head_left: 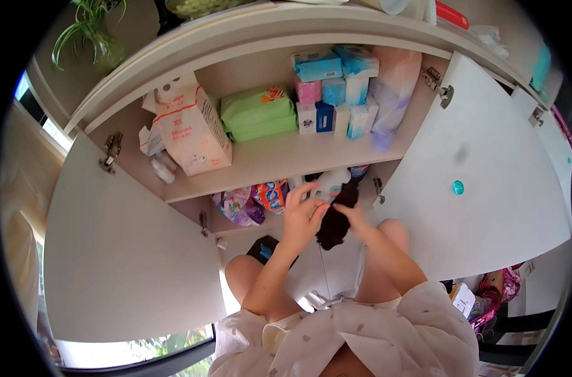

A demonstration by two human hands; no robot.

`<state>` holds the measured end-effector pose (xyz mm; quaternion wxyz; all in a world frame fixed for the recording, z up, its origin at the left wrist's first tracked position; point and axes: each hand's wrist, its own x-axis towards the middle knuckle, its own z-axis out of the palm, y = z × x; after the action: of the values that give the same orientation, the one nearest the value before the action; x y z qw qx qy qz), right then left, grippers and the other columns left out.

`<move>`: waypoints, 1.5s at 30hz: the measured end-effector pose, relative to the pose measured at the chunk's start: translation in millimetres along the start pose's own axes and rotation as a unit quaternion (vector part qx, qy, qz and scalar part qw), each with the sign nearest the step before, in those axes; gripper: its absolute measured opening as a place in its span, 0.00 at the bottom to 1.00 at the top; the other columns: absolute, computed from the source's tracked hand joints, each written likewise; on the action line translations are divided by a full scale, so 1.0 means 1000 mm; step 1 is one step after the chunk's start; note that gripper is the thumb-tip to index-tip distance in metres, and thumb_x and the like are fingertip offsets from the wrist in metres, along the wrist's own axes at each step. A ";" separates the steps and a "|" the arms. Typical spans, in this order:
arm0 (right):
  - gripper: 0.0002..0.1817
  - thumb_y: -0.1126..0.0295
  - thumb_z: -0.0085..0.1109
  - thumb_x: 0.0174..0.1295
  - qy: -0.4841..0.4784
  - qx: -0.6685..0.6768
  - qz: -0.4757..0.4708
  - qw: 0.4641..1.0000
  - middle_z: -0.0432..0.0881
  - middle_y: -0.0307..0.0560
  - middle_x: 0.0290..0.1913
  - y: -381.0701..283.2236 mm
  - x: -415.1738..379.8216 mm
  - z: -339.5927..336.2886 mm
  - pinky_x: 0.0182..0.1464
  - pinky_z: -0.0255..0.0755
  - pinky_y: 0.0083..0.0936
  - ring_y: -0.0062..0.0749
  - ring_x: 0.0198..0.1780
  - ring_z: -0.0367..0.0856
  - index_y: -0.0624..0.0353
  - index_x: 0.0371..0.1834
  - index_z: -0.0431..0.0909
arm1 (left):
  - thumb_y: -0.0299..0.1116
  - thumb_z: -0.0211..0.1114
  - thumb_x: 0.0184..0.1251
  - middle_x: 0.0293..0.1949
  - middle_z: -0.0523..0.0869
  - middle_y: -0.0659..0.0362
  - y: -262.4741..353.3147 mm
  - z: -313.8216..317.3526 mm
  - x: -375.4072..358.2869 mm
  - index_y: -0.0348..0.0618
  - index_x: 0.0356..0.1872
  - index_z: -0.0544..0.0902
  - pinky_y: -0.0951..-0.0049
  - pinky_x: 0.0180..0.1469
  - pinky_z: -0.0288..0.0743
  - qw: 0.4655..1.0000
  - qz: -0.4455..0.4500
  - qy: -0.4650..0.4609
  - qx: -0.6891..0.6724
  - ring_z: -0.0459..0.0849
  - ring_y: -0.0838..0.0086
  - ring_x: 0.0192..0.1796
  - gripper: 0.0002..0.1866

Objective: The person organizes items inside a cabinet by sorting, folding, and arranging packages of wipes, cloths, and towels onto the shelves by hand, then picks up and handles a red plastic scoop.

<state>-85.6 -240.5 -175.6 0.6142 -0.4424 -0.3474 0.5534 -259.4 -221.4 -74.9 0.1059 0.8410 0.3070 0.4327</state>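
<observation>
My right hand (351, 218) grips a dark brown, soft-looking bundle (334, 226), its thumb lying across the front. The bundle hangs in front of the lower cupboard shelf, between my knees. Just left of it is my left hand (300, 220), thumb and forefinger pinched together at the bundle's edge and the other fingers raised. What that pinch holds, I cannot tell. Behind my hands, a whitish rounded container (334, 180) is partly covered by the bundle. Purple packaging (239, 206) and an orange-and-blue packet (271, 196) lie on the lower shelf.
Cupboard doors stand wide on the left (129, 251) and right (481, 169). The upper shelf (267, 154) carries an opened carton (188, 129), a green pack (258, 113), stacked small boxes (334, 91) and a translucent bag (396, 94). A black box (261, 249) sits by my left knee.
</observation>
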 end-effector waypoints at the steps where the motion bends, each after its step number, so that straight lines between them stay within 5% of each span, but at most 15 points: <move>1: 0.18 0.71 0.56 0.51 0.025 0.045 0.047 0.998 0.77 0.44 0.35 0.004 0.004 -0.008 0.44 0.70 0.27 0.29 0.38 0.76 0.59 0.48 0.70 | 0.38 0.59 0.57 0.52 0.69 0.46 0.015 -0.019 0.006 0.37 0.39 0.75 0.56 0.57 0.57 0.966 -0.008 -0.049 -0.252 0.67 0.53 0.53 0.15; 2: 0.17 0.71 0.56 0.51 0.050 0.087 0.096 0.990 0.77 0.43 0.35 0.008 0.007 -0.017 0.43 0.70 0.27 0.30 0.37 0.76 0.59 0.46 0.71 | 0.42 0.55 0.60 0.45 0.74 0.46 0.032 -0.039 0.014 0.38 0.30 0.79 0.57 0.54 0.59 0.868 -0.018 -0.088 -0.489 0.72 0.54 0.47 0.15; 3: 0.16 0.71 0.56 0.50 0.081 0.113 0.100 0.985 0.77 0.43 0.35 0.014 0.013 -0.022 0.44 0.69 0.28 0.31 0.38 0.76 0.58 0.44 0.71 | 0.47 0.50 0.62 0.40 0.76 0.48 0.060 -0.056 0.024 0.40 0.24 0.77 0.58 0.52 0.61 0.800 0.035 -0.109 -0.589 0.73 0.56 0.42 0.20; 6: 0.15 0.69 0.57 0.50 0.108 0.188 0.110 0.970 0.76 0.42 0.36 0.032 0.027 -0.037 0.45 0.68 0.28 0.32 0.40 0.75 0.58 0.42 0.70 | 0.58 0.32 0.65 0.30 0.78 0.53 0.159 -0.079 0.055 0.44 0.18 0.77 0.62 0.51 0.61 0.569 0.153 -0.118 -0.799 0.73 0.60 0.32 0.33; 7: 0.16 0.70 0.57 0.50 0.123 0.133 0.072 0.981 0.76 0.42 0.37 0.026 0.025 -0.029 0.44 0.69 0.29 0.32 0.40 0.75 0.58 0.43 0.69 | 0.58 0.32 0.64 0.30 0.78 0.53 0.185 -0.080 0.064 0.44 0.18 0.77 0.63 0.51 0.61 0.492 0.178 -0.129 -0.842 0.73 0.60 0.32 0.33; 11: 0.15 0.71 0.56 0.51 0.126 0.158 0.114 0.973 0.76 0.41 0.37 0.024 0.018 -0.018 0.45 0.69 0.28 0.31 0.40 0.75 0.57 0.42 0.70 | 0.55 0.36 0.63 0.30 0.78 0.53 0.233 -0.076 0.055 0.44 0.19 0.77 0.64 0.49 0.62 0.367 0.187 -0.168 -0.896 0.73 0.61 0.32 0.29; 22: 0.12 0.72 0.53 0.51 0.113 0.154 0.131 0.973 0.75 0.42 0.37 0.018 0.013 -0.018 0.44 0.69 0.27 0.32 0.41 0.75 0.58 0.41 0.72 | 0.48 0.44 0.59 0.30 0.78 0.54 0.268 -0.057 0.052 0.42 0.22 0.76 0.67 0.46 0.64 0.308 0.168 -0.206 -0.913 0.74 0.64 0.33 0.20; 45: 0.12 0.68 0.53 0.52 0.109 0.128 0.143 0.975 0.76 0.42 0.37 0.020 0.007 -0.014 0.46 0.68 0.27 0.31 0.41 0.74 0.57 0.40 0.73 | 0.32 0.63 0.50 0.31 0.78 0.57 0.251 -0.069 0.054 0.40 0.27 0.75 0.74 0.38 0.68 0.310 0.190 -0.230 -0.903 0.76 0.70 0.34 0.08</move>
<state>-79.4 -236.2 -199.1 0.6145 -0.4630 -0.1379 0.6237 -184.1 -392.5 114.0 0.7805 0.3227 -0.4797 0.2377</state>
